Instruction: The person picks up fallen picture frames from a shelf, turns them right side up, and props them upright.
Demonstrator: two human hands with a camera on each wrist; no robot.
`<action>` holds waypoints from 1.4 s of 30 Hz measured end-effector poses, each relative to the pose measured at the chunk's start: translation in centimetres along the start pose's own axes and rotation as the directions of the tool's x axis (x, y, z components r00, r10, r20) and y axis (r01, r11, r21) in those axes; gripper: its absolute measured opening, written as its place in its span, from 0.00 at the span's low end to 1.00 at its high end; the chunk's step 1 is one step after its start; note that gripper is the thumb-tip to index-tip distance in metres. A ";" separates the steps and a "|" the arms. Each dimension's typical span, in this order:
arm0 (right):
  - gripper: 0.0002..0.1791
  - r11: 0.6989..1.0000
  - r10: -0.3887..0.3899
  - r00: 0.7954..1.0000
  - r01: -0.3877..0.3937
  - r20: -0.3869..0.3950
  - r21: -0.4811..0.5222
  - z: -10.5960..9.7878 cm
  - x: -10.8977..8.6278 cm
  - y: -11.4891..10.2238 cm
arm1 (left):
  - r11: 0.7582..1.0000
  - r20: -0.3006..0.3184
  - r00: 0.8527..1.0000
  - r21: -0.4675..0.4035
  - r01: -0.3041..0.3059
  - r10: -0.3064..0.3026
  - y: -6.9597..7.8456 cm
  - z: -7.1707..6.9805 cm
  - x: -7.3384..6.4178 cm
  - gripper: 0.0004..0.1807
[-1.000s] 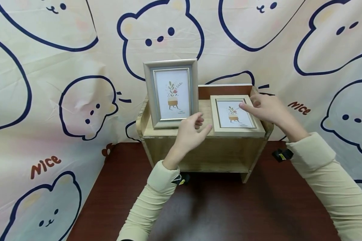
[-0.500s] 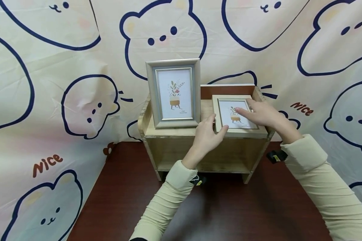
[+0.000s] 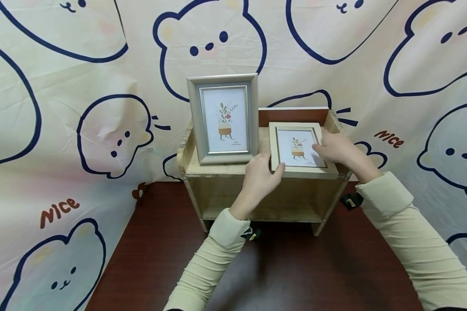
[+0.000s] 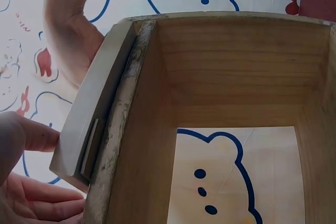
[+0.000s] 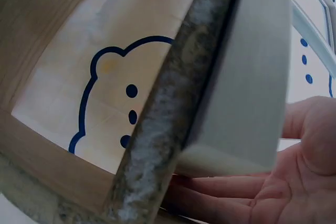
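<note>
A small cream picture frame (image 3: 299,149) with a potted-plant print lies face up on top of a wooden shelf unit (image 3: 214,203), toward its right side. My left hand (image 3: 260,178) grips the frame's left edge, thumb at the near-left corner. On the opposite side, my right hand (image 3: 338,149) holds the right edge with its thumb on the face. The right wrist view shows the right fingers (image 5: 226,195) reaching along the frame's side, near the shelf edge. In the left wrist view, the left thumb (image 4: 39,135) presses the cream frame's border.
A larger silver-grey picture frame (image 3: 222,119) with a similar plant print stands upright on the shelf top, close left of my left hand. The unit has raised side walls and stands on a dark red-brown table (image 3: 148,259). Behind hangs a cartoon-printed cloth (image 3: 113,77).
My left hand has moved right, from in front of the standing frame to the small one. My right hand has come down onto its right edge, and the small frame has slid slightly left.
</note>
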State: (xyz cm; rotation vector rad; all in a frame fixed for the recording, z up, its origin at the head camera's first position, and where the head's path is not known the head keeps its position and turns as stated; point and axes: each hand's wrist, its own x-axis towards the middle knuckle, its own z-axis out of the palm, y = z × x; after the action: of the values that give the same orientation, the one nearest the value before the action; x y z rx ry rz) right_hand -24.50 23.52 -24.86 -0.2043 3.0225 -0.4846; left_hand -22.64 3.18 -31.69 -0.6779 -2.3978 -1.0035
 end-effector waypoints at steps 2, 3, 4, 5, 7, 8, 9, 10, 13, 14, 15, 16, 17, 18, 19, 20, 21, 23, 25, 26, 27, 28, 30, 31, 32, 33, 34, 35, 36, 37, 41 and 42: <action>0.37 1.000 0.013 1.000 -0.013 0.006 0.017 0.2 0.2 0.1 | 1.000 0.006 1.000 -0.006 -0.007 0.007 0.1 0.1 0.0 0.11; 0.36 0.999 0.018 1.000 -0.019 0.002 0.026 0.2 0.2 0.1 | 1.000 0.006 1.000 -0.016 -0.008 0.008 0.1 0.2 0.0 0.10; 0.36 0.999 0.024 1.000 -0.024 -0.004 0.036 0.2 0.2 0.2 | 1.000 0.004 1.000 -0.028 -0.006 0.006 0.1 0.3 0.0 0.10; 0.35 0.998 0.029 1.000 -0.029 -0.009 0.048 0.2 0.1 0.2 | 0.999 0.002 1.000 -0.043 -0.001 0.001 0.1 0.3 -0.1 0.12; 0.34 0.997 0.035 0.999 -0.033 -0.015 0.072 0.2 -0.1 0.2 | 0.998 -0.003 1.000 -0.065 0.012 -0.012 0.2 0.5 -0.3 0.16; 0.34 0.996 0.038 0.999 -0.037 -0.016 0.083 0.2 -0.2 0.2 | 0.997 -0.005 1.000 -0.078 0.018 -0.019 0.2 0.5 -0.4 0.18; 0.34 0.995 0.043 0.999 -0.041 -0.016 0.093 0.1 -0.3 0.2 | 0.996 -0.006 1.000 -0.090 0.024 -0.025 0.3 0.5 -0.5 0.20; 0.34 0.994 0.046 0.999 -0.044 -0.017 0.103 0.1 -0.4 0.2 | 0.995 -0.008 1.000 -0.099 0.027 -0.028 0.3 0.6 -0.6 0.21; 0.34 0.991 0.044 0.998 -0.039 -0.040 0.124 -0.2 -0.9 0.1 | 0.993 -0.032 0.999 -0.121 0.015 -0.019 0.4 0.8 -0.8 0.22; 0.33 0.991 0.042 0.998 -0.035 -0.050 0.130 -0.3 -1.0 0.1 | 0.992 -0.049 0.999 -0.126 0.002 -0.008 0.5 0.9 -0.9 0.22; 0.33 0.990 0.037 0.997 -0.029 -0.062 0.138 -0.4 -1.2 0.1 | 0.992 -0.069 0.998 -0.129 -0.016 0.007 0.6 1.1 -0.9 0.21; 0.33 0.989 0.032 0.996 -0.020 -0.078 0.146 -0.5 -1.3 0.1 | 0.991 -0.091 0.995 -0.128 -0.038 0.026 0.6 1.2 -0.9 0.21; 0.33 0.988 0.028 0.995 -0.013 -0.094 0.154 -0.5 -1.4 0.1 | 0.990 -0.111 0.993 -0.128 -0.057 0.043 0.6 1.3 -1.0 0.21; 0.32 0.986 0.024 0.994 -0.005 -0.111 0.167 -0.6 -1.5 0.1 | 0.989 -0.127 0.990 -0.128 -0.073 0.056 0.6 1.5 -1.0 0.21; 0.32 0.984 0.019 0.991 0.005 -0.131 0.178 -0.6 -1.6 0.2 | 0.988 -0.145 0.987 -0.125 -0.092 0.073 0.6 1.7 -1.0 0.20; 0.32 0.982 0.015 0.988 0.014 -0.151 0.189 -0.6 -1.6 0.2 | 0.986 -0.158 0.984 -0.124 -0.107 0.087 0.6 1.8 -1.0 0.20; 0.32 0.980 0.012 0.985 0.023 -0.173 0.200 -0.6 -1.7 0.3 | 0.985 -0.167 0.981 -0.122 -0.119 0.098 0.5 2.0 -0.9 0.20; 0.31 0.975 0.011 0.978 0.035 -0.209 0.218 -0.6 -1.9 0.4 | 0.985 -0.178 0.978 -0.119 -0.128 0.106 0.4 2.3 -0.9 0.19; 0.31 0.968 0.020 0.970 0.041 -0.240 0.247 -0.6 -2.1 0.5 | 0.983 -0.192 0.975 -0.117 -0.140 0.116 0.3 2.6 -0.8 0.19; 0.31 0.964 0.027 0.967 0.041 -0.255 0.261 -0.6 -2.1 0.6 | 0.983 -0.197 0.973 -0.112 -0.144 0.120 0.3 2.7 -0.7 0.19; 0.31 0.960 0.036 0.962 0.042 -0.270 0.278 -0.6 -2.2 0.7 | 0.983 -0.206 0.971 -0.108 -0.148 0.124 0.3 2.8 -0.6 0.19; 0.31 0.955 0.045 0.957 0.042 -0.285 0.293 -0.6 -2.2 0.7 | 0.983 -0.215 0.968 -0.100 -0.154 0.130 0.2 2.9 -0.5 0.19; 0.31 0.943 0.067 0.947 0.043 -0.313 0.331 -0.7 -2.1 0.9 | 0.982 -0.233 0.961 -0.085 -0.169 0.146 0.0 3.2 -0.4 0.19; 0.31 0.936 0.078 0.942 0.044 -0.327 0.350 -0.8 -2.0 1.0 | 0.982 -0.242 0.958 -0.073 -0.177 0.155 0.0 3.3 -0.3 0.19; 0.32 0.927 0.088 0.937 0.047 -0.339 0.371 -0.9 -2.0 1.1 | 0.981 -0.250 0.954 -0.063 -0.184 0.163 -0.1 3.4 -0.3 0.19; 0.33 0.919 0.101 0.933 0.045 -0.344 0.392 -0.9 -1.9 1.2 | 0.980 -0.258 0.951 -0.052 -0.190 0.170 -0.2 3.5 -0.2 0.19; 0.33 0.911 0.110 0.931 0.046 -0.347 0.411 -1.1 -1.8 1.3 | 0.980 -0.264 0.948 -0.042 -0.196 0.178 -0.2 3.6 -0.2 0.18; 0.35 0.901 0.115 0.929 0.052 -0.351 0.431 -1.2 -1.6 1.5 | 0.979 -0.270 0.945 -0.036 -0.203 0.186 -0.2 3.7 -0.1 0.18; 0.36 0.893 0.117 0.929 0.056 -0.350 0.447 -1.4 -1.5 1.7 | 0.977 -0.277 0.941 -0.029 -0.209 0.193 -0.2 3.7 -0.1 0.18; 0.38 0.885 0.113 0.932 0.063 -0.346 0.461 -1.7 -1.3 2.0 | 0.976 -0.283 0.938 -0.023 -0.215 0.200 -0.3 3.8 -0.1 0.18; 0.47 0.867 0.061 0.950 0.101 -0.305 0.489 -3.0 -0.4 3.2 | 0.969 -0.306 0.924 -0.013 -0.245 0.230 -0.3 3.9 -0.1 0.18; 0.50 0.863 0.048 0.957 0.104 -0.286 0.495 -3.4 -0.2 3.5 | 0.968 -0.311 0.921 -0.011 -0.251 0.235 -0.3 4.0 -0.1 0.18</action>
State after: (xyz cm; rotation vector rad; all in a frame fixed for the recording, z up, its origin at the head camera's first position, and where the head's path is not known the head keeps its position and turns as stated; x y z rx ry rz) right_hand -25.05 27.84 -22.73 -0.1512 3.0165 -1.3994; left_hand -23.54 5.95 -34.42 -0.7557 -1.9704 -0.9856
